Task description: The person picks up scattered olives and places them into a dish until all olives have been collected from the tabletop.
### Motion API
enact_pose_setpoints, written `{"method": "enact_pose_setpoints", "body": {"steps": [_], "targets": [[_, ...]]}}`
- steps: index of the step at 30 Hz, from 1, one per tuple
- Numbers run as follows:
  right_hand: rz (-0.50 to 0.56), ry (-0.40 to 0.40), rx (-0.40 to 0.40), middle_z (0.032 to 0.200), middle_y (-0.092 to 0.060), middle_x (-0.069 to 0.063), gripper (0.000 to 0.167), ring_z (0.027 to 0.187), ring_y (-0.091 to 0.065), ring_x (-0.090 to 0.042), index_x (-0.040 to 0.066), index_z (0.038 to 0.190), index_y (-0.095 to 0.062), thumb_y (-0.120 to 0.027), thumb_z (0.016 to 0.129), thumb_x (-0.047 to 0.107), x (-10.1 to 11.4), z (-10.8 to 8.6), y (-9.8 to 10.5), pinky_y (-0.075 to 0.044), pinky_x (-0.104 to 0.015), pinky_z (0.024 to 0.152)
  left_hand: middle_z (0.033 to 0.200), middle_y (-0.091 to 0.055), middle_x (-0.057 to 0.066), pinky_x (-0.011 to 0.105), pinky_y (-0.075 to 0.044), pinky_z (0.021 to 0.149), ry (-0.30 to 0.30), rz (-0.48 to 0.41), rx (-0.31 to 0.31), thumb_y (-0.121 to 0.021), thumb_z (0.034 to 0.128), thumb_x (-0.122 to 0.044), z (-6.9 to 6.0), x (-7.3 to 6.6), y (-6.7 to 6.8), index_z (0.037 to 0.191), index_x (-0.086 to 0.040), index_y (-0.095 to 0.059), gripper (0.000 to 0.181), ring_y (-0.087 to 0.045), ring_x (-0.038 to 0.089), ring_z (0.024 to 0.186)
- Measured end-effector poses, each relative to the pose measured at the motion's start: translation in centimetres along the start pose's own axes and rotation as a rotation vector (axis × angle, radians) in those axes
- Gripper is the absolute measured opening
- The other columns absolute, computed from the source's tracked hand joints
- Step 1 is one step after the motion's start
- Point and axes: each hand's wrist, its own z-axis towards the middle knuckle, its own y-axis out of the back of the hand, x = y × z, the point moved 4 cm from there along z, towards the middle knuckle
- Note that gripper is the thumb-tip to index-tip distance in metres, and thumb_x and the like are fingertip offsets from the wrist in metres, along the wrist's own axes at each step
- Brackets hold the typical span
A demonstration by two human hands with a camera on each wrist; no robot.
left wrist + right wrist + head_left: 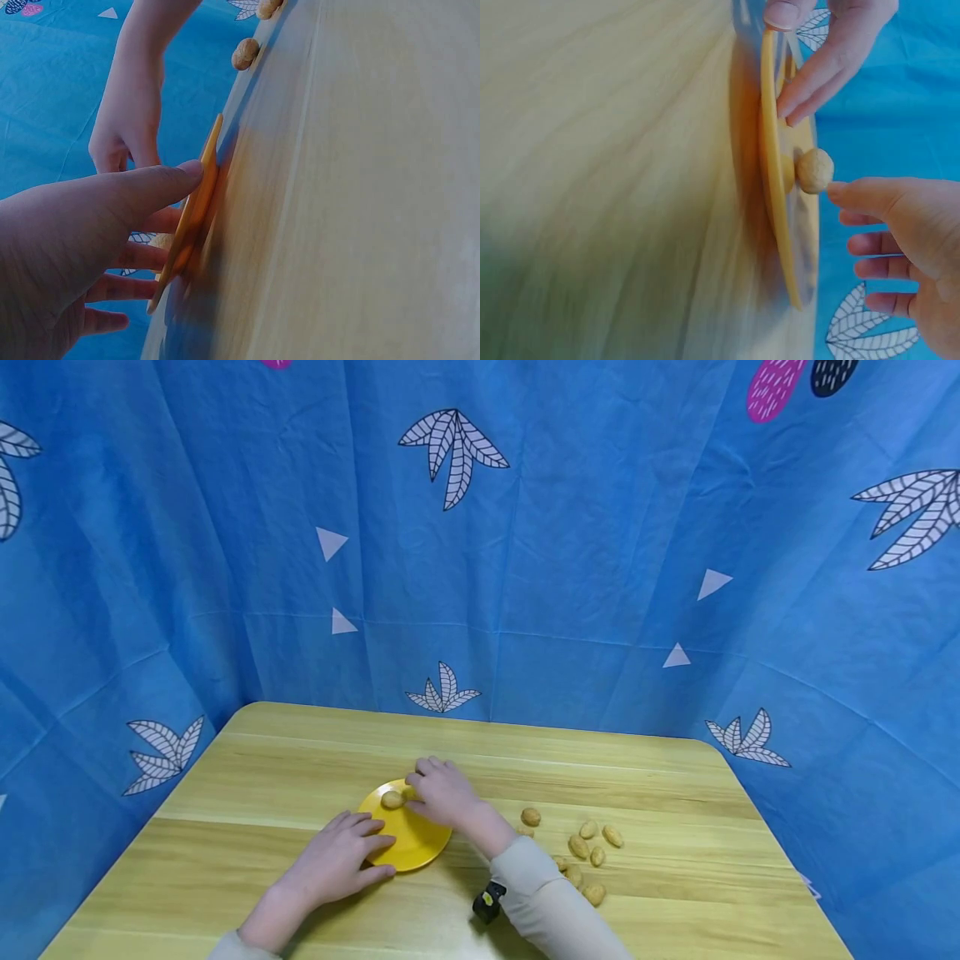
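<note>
While the yellow plate [422, 845] holds a nut [392, 799], left hand [341, 857] and right hand [444, 795] have unclenched grips.

Clock centre: the yellow plate [420, 850]. Passage exists over the bench [285, 768] at 10 o'clock and, at 6, between left forearm [276, 912] and right forearm [543, 893]. Obstructions: left hand [341, 857] at 8; right hand [444, 793] at 1; peanuts [578, 847] at 3; curtain [585, 527] at 12.
</note>
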Motion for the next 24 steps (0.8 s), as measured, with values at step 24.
{"method": "enact_pose_setpoints", "body": {"steps": [24], "targets": [[0.116, -0.016, -0.114, 0.104, -0.057, -0.002, 0.031, 0.096, -0.051, -0.019, 0.011, 0.115, -0.067, -0.071, 0.089, 0.027, -5.2, -7.8, 3.8, -0.04, -0.032, 0.077, 0.128, -0.065, 0.011, 0.059, -0.035, 0.111, 0.016, -0.022, 0.006, -0.065, 0.0873, -0.051, -0.1, 0.1, -0.2, 0.117, -0.017, -0.072, 0.045, -0.054, 0.034, 0.125]]}}
